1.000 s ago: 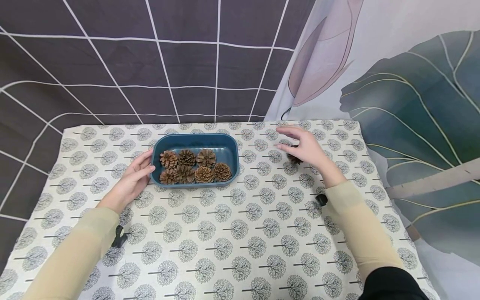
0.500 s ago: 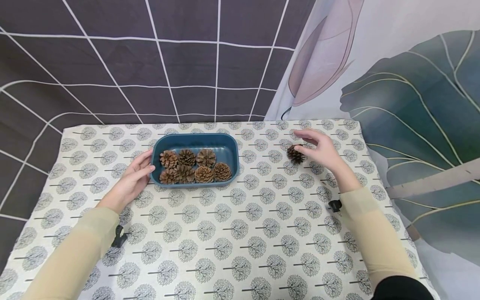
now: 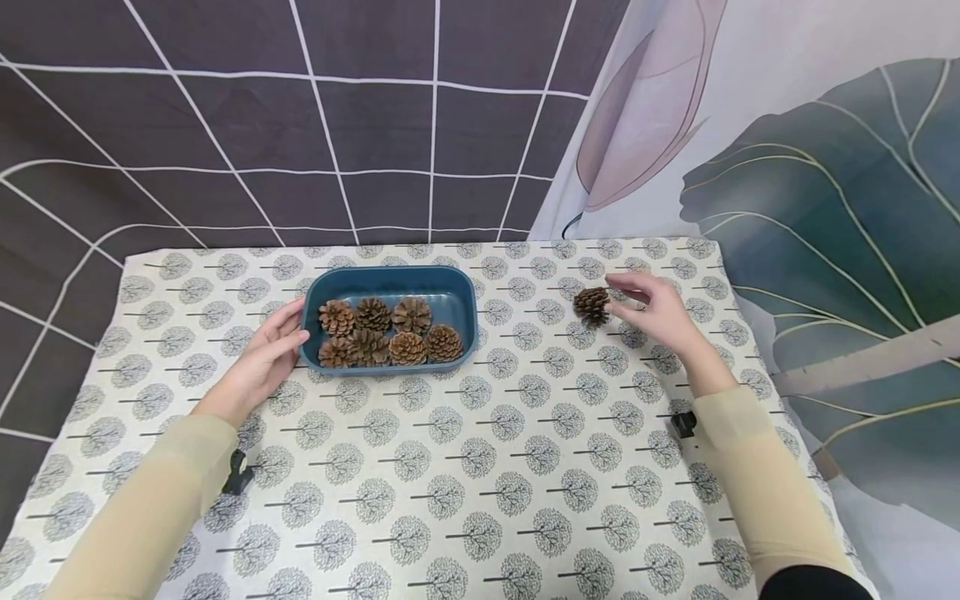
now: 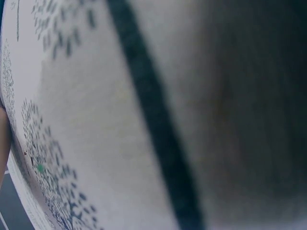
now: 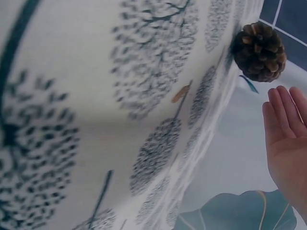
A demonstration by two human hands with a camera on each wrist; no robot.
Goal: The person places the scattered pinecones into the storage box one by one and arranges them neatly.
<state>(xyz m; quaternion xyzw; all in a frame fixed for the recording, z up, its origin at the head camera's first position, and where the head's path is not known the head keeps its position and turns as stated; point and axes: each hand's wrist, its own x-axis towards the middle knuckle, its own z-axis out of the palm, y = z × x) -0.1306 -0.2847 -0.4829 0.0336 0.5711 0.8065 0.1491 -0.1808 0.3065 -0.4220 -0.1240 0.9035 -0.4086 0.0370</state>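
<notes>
A dark blue oblong tub [image 3: 450, 296] stands at the back of the table in the head view, with several brown pine cones [image 3: 408, 349] in its front and left parts. My left hand [image 3: 262, 358] rests against the tub's left end, fingers along the outer wall and thumb at the rim. Further right, one pine cone [image 3: 591, 307] lies alone on the cloth. Just to its right is my right hand [image 3: 656, 312], holding nothing. In the right wrist view, its straight fingers [image 5: 283, 112] point at the lone pine cone [image 5: 259, 51], with a small gap between. The left wrist view shows mostly blurred cloth.
A white cloth with grey tree prints [image 3: 480, 458] covers the table. Behind rises a dark hanging with white grid lines [image 3: 375, 125]. A pale curtain with large leaf shapes [image 3: 840, 208] hangs at the right side.
My right hand has shifted rightward and slightly toward me, uncovering the lone pine cone, which looks unmoved. The left hand, the tub and its pine cones stay as they were.
</notes>
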